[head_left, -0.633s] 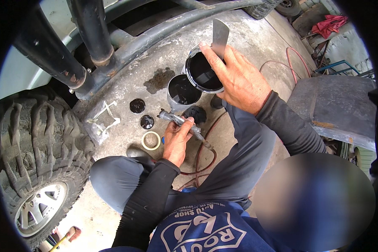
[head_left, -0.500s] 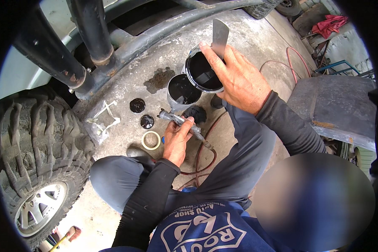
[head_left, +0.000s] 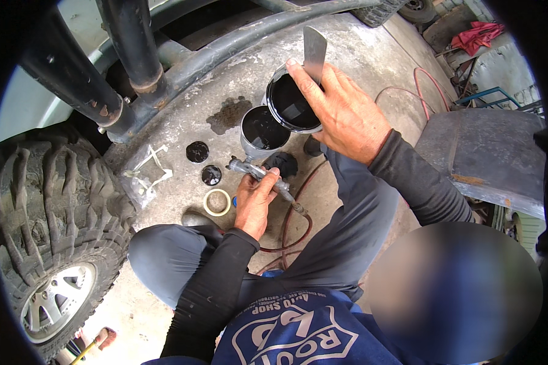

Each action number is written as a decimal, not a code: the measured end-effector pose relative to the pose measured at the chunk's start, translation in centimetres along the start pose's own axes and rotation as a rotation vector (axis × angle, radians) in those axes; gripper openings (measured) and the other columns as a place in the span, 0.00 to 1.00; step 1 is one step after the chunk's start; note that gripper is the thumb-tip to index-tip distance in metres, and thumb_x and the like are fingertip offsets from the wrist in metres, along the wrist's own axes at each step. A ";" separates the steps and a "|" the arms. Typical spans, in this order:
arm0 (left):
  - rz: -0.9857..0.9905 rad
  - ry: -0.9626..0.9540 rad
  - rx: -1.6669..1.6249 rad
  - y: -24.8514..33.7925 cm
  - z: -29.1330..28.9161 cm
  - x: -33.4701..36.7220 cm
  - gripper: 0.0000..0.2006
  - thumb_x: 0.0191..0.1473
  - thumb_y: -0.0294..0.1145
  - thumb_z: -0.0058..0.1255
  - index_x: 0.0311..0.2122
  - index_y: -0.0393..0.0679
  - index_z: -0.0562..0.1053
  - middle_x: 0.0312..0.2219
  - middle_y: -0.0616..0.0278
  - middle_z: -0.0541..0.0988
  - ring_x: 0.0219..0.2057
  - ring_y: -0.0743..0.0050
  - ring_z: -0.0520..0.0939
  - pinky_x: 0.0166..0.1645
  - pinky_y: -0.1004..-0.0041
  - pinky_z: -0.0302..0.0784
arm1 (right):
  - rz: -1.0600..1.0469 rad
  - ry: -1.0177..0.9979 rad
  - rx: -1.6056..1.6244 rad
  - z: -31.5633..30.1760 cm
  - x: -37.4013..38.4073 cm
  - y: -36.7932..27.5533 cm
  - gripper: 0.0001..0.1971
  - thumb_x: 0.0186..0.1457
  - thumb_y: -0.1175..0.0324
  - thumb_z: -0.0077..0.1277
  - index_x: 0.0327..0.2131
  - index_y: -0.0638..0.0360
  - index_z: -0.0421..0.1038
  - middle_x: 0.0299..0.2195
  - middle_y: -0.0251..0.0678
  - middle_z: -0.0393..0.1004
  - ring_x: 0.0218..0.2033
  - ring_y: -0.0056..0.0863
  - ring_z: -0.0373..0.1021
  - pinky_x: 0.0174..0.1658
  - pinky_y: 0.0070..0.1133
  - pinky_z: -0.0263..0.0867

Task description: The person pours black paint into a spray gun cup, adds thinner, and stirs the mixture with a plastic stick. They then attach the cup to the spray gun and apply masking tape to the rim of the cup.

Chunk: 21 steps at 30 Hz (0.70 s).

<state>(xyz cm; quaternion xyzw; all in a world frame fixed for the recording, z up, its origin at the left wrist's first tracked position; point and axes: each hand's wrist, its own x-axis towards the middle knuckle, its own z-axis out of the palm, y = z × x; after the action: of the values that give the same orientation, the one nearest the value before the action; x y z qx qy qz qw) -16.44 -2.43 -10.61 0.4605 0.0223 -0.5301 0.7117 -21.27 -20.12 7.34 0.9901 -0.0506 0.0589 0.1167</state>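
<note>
My left hand [head_left: 252, 208] is closed around a grey spray gun [head_left: 245, 166]. The gun's cup [head_left: 247, 145] stands upright above it, with black paint inside. In my right hand [head_left: 354, 125] is a round paint can [head_left: 273, 84], tilted toward the cup, its rim overlapping the cup's far right edge. Glossy black paint shows in the can. A flat metal spatula [head_left: 315, 53] sticks up between that hand's thumb and fingers. Whether paint is flowing between can and cup, I cannot tell. A reddish hose [head_left: 309, 230] runs from the gun's lower end.
Two black-coated round pieces [head_left: 196, 152] and a tape roll [head_left: 206, 194] lie on the concrete floor left of the gun. A large tire [head_left: 55, 201] and dark metal tubes [head_left: 134, 48] stand at the left. On the right is a dark panel [head_left: 481, 152].
The whole view has shifted very slightly. The spatula has moved a little to the left. My hands keep their grips, and the can stays tilted at the cup's edge.
</note>
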 end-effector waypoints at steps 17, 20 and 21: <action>-0.008 0.003 -0.017 0.1 0.1 -0.1 0.15 0.57 0.37 0.58 0.44 0.44 0.69 0.41 0.63 0.75 0.47 0.68 0.78 0.57 0.57 0.70 | -0.045 0.097 -0.075 0.4 0.2 -0.3 0.41 0.43 0.77 0.54 0.63 0.65 0.51 0.53 0.50 0.61 0.56 0.46 0.62 0.61 0.34 0.58; -0.010 0.011 -0.016 0.0 0.0 0.0 0.14 0.57 0.37 0.58 0.44 0.44 0.69 0.41 0.63 0.75 0.46 0.68 0.78 0.56 0.57 0.70 | -0.042 0.099 -0.089 0.6 0.3 -0.3 0.40 0.44 0.77 0.53 0.63 0.65 0.51 0.53 0.50 0.61 0.56 0.46 0.61 0.61 0.34 0.58; -0.011 0.013 -0.016 0.0 0.0 0.1 0.14 0.57 0.37 0.58 0.43 0.44 0.69 0.41 0.63 0.75 0.46 0.68 0.78 0.56 0.56 0.70 | -0.041 0.104 -0.066 0.6 0.3 -0.3 0.41 0.44 0.77 0.53 0.63 0.65 0.51 0.53 0.50 0.61 0.56 0.46 0.61 0.62 0.34 0.58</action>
<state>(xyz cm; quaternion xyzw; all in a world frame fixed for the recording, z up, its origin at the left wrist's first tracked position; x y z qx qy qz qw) -16.39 -2.46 -10.65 0.4584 0.0337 -0.5306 0.7122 -20.89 -19.96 6.71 0.9822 -0.0260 0.1062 0.1529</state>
